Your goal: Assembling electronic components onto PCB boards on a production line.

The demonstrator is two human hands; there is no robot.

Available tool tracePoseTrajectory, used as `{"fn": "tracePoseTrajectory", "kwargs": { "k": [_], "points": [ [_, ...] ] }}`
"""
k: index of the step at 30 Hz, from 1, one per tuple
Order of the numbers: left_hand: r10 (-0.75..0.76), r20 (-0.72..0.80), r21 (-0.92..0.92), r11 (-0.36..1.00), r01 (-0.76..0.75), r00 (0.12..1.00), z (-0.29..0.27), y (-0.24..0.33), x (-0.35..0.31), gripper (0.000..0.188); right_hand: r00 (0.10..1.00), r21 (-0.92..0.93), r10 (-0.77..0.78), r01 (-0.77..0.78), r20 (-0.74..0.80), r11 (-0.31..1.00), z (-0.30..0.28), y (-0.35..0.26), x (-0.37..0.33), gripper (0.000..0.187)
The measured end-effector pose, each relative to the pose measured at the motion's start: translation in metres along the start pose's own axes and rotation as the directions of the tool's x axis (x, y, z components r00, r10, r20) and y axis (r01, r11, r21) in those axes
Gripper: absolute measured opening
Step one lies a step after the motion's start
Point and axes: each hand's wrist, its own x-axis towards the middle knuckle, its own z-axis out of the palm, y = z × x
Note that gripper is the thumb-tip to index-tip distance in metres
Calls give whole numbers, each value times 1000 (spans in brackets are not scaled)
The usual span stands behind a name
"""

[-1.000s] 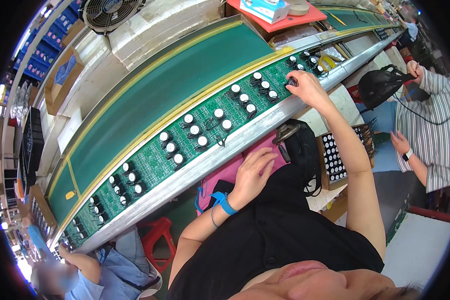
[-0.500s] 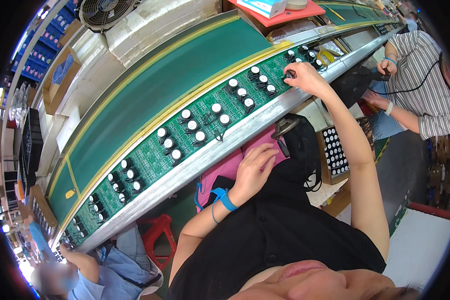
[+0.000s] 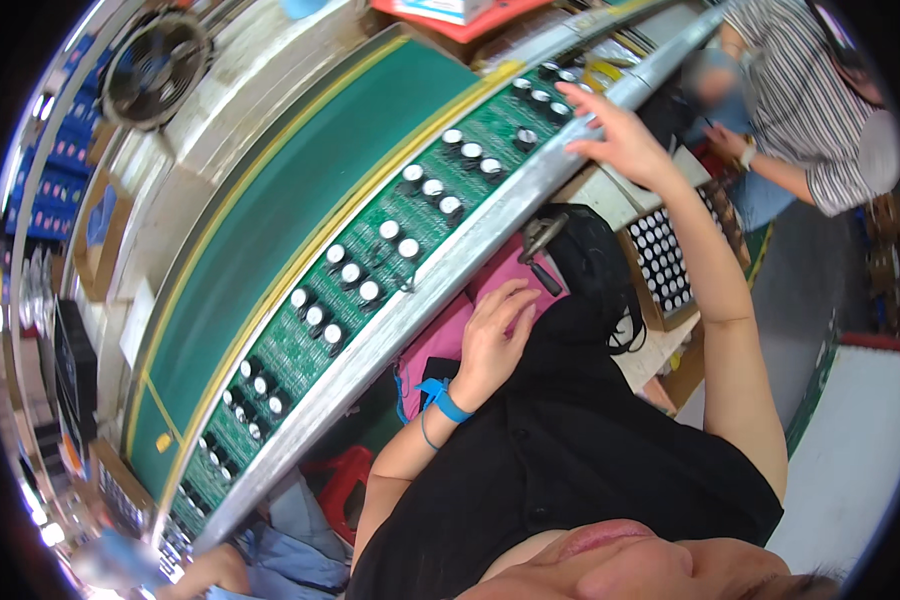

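Note:
My right hand (image 3: 625, 140) hovers at the metal rail (image 3: 450, 250) with thumb and fingers spread and nothing between them. Just left of it, a round white-topped black part (image 3: 526, 138) stands alone on a green circuit board (image 3: 500, 125). A row of such boards runs along the rail, carrying several more of these parts, with dark wires beside some. My left hand (image 3: 495, 330) rests over pink cloth (image 3: 450, 335) near my lap, its fingers loosely curved and apart, holding nothing visible. A blue wrist strap (image 3: 444, 399) circles that wrist.
A box of white-topped parts (image 3: 660, 260) sits below my right forearm. Beside the pink cloth is a metal clamp-like piece with a dark handle (image 3: 545, 278). Beyond the boards lies a green belt (image 3: 300, 180). People sit at right (image 3: 805, 100) and lower left (image 3: 280, 550).
My right hand has let go of the dark part it pinched, which now stands on the board, and its fingers have spread. The view has shifted; my left hand stays near my lap.

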Motion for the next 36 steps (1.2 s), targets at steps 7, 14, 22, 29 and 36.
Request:
{"fn": "tracePoseTrajectory", "kwargs": {
  "k": [7,14,22,29,36],
  "points": [
    [-61,118,-25,998,64,991,13,3,4,19,859,-143,504,-490,87,860,-76,91,-158,13],
    [-46,211,18,999,44,976,28,4,8,19,683,-335,719,-653,125,679,-23,170,-343,10],
    [2,271,60,998,-20,962,38,13,14,19,801,-664,598,-454,-13,594,17,146,-350,23],
    [-57,270,-18,998,64,961,44,10,12,17,799,-415,601,-558,-35,719,-3,118,-346,25],
    [-297,733,-398,543,740,612,75,10,27,26,959,108,229,-213,-168,971,-18,22,-267,35]
  ]
}}
